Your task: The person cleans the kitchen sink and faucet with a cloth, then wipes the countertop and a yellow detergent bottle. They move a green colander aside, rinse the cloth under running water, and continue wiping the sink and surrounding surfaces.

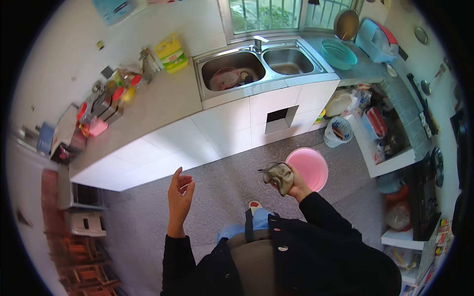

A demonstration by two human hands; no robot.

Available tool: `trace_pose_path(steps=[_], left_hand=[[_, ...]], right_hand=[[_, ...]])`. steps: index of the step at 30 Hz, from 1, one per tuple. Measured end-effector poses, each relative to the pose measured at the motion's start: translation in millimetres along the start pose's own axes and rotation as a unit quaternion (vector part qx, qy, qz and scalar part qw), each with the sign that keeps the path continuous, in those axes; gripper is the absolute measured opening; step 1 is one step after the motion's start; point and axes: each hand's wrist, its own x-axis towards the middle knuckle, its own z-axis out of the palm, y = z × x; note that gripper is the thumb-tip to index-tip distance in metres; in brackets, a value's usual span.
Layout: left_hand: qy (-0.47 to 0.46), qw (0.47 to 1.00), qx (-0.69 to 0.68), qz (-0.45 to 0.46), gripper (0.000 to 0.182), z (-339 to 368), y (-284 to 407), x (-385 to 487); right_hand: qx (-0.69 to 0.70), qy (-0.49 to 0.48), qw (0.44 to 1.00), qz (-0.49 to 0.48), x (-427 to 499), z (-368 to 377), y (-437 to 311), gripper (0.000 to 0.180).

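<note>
In my right hand (297, 185) is a crumpled, greyish-brown cloth (280, 177) with dark edges, held out above the floor. Just beyond that hand stands a pink plastic basin (311, 168), partly hidden behind my fingers. My left hand (180, 198) is raised on the other side, fingers loosely curled and apart, with nothing in it. It hovers over the floor before the white-tiled counter front (207, 137), touching nothing.
A double-bowl steel sink (288, 61) is set in the counter; a reddish basin (226, 77) lies in its left bowl. A yellow jug (171, 53) stands left of it. On the floor is a white plastic basket (337, 132). Wooden stools (87, 273) line the lower left.
</note>
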Motion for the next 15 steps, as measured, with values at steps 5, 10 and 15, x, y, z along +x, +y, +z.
trace_pose_path(steps=[5, 10, 15], left_hand=[[-0.060, 0.998, 0.006, -0.013, 0.053, 18, -29, 108], [-0.189, 0.980, 0.049, 0.037, 0.047, 88, -44, 220], [-0.328, 0.883, 0.148, 0.301, 0.045, 195, -46, 312]], right_hand=[[0.021, -0.021, 0.999, 0.025, 89, 71, -4, 0.046], [0.085, 0.002, 0.996, 0.000, 146, 58, -9, 0.038], [0.196, 0.021, 0.975, -0.105, 175, 29, 0, 0.042]])
